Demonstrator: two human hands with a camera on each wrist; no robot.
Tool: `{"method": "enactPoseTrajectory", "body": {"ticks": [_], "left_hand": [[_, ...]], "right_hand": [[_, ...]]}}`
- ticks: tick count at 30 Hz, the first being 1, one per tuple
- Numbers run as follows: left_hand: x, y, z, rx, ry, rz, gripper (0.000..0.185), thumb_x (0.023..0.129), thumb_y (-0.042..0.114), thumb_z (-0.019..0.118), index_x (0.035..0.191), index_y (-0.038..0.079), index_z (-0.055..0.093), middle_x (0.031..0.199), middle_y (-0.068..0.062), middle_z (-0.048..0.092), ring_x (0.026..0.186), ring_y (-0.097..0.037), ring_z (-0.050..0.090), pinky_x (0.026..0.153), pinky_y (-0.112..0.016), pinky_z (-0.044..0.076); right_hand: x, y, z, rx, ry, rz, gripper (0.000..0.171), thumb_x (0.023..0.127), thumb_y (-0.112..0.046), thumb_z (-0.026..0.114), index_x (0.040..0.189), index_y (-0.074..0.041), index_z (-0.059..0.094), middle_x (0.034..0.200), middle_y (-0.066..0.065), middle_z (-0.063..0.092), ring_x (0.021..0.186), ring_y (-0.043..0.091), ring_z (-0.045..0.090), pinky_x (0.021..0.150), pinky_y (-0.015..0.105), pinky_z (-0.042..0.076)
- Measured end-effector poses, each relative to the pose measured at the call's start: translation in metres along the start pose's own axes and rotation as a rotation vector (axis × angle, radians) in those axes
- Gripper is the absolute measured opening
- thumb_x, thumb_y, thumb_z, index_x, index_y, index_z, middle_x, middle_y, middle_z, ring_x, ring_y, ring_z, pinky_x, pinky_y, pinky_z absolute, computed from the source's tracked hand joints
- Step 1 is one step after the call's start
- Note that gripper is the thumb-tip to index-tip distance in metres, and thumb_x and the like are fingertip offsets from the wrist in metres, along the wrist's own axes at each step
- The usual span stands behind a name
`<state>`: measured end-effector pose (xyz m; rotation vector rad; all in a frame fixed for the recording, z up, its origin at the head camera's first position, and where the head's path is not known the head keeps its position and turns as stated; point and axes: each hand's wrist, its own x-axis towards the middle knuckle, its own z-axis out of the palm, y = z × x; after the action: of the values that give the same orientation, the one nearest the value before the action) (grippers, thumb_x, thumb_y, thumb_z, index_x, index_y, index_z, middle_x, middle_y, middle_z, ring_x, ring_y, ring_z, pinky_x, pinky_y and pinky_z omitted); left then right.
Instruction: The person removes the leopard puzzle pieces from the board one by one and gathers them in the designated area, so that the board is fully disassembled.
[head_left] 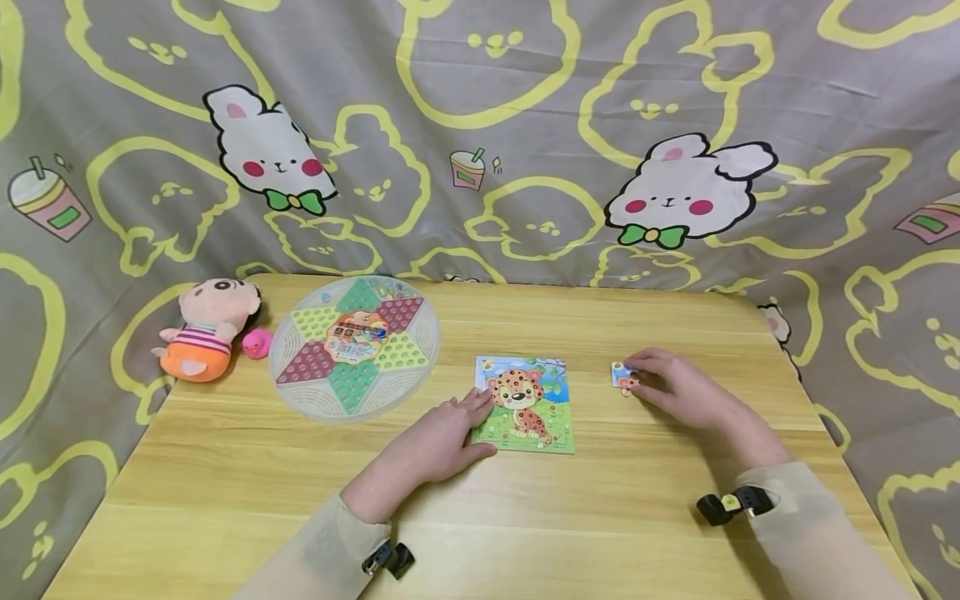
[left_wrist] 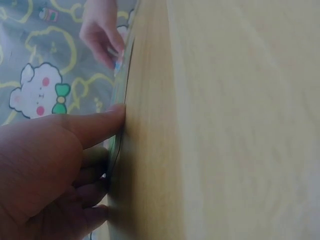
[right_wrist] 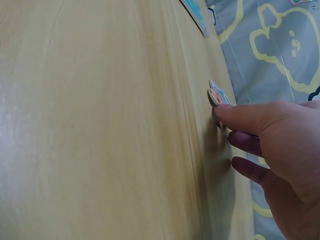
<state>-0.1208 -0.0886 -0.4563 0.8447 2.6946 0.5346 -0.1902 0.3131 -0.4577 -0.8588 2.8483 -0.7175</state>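
Light wooden table [head_left: 225,467], grey backdrop cloth [head_left: 525,125] (rabbit cartoon print)

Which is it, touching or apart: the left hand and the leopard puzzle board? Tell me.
Touching. The head view shows the left hand lying flat with its fingers over the left edge of the leopard puzzle board.

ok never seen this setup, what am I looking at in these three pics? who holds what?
No machine: a person works bare-handed, wearing three cameras. The big picture is from the head; the two close-ups are from the wrists.

On the wooden table lie a leopard picture puzzle, a round Chinese checkers board, a plush doll and a small pink duck.

The left hand rests flat on the puzzle's edge. The right hand pinches a loose puzzle piece, lifting one edge off the table.
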Motion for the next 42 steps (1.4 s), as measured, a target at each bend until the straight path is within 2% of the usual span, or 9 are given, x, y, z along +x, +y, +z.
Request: {"method": "enactPoseTrajectory", "body": {"ticks": [14, 27, 36, 42], "left_hand": [[0.0000, 0.0001, 0.0007, -0.005, -0.001, 0.002, 0.073, 0.094, 0.049, 0.060, 0.149, 0.007, 0.039, 0.157, -0.008, 0.028, 0.143, -0.030, 0.028, 0.113, -0.051, 0.028], [-0.0004, 0.0005, 0.0021, 0.000, -0.006, 0.004, 0.074, 0.094, 0.050, 0.060, 0.150, 0.007, 0.038, 0.158, -0.008, 0.028, 0.143, -0.030, 0.028, 0.112, -0.051, 0.029], [-0.0010, 0.0005, -0.0009, 0.093, 0.025, 0.034, 0.073, 0.094, 0.053, 0.058, 0.148, 0.007, 0.042, 0.156, -0.010, 0.032, 0.141, -0.030, 0.033, 0.110, -0.048, 0.034], [-0.0005, 0.0044, -0.0026, 0.176, 0.066, 0.062, 0.071, 0.093, 0.054, 0.059, 0.146, 0.009, 0.046, 0.155, -0.011, 0.034, 0.140, -0.031, 0.036, 0.111, -0.047, 0.034]], "right_hand": [[-0.0017, 0.0019, 0.0063, -0.017, 0.031, -0.025, 0.039, 0.095, -0.009, 0.065, 0.131, 0.004, 0.059, 0.130, 0.018, 0.055, 0.121, 0.036, 0.052, 0.099, 0.055, 0.043], [-0.0027, 0.0030, 0.0073, 0.010, 0.017, -0.020, 0.038, 0.095, -0.011, 0.064, 0.131, 0.001, 0.060, 0.128, 0.011, 0.054, 0.118, 0.029, 0.053, 0.096, 0.051, 0.046], [-0.0005, 0.0047, 0.0098, 0.019, 0.019, -0.056, 0.034, 0.095, -0.010, 0.065, 0.128, 0.000, 0.063, 0.127, 0.011, 0.053, 0.117, 0.028, 0.053, 0.096, 0.050, 0.046], [0.0040, 0.0025, 0.0075, 0.059, 0.027, -0.020, 0.036, 0.094, -0.014, 0.067, 0.128, -0.003, 0.062, 0.129, 0.009, 0.053, 0.120, 0.029, 0.052, 0.100, 0.052, 0.043]]}}
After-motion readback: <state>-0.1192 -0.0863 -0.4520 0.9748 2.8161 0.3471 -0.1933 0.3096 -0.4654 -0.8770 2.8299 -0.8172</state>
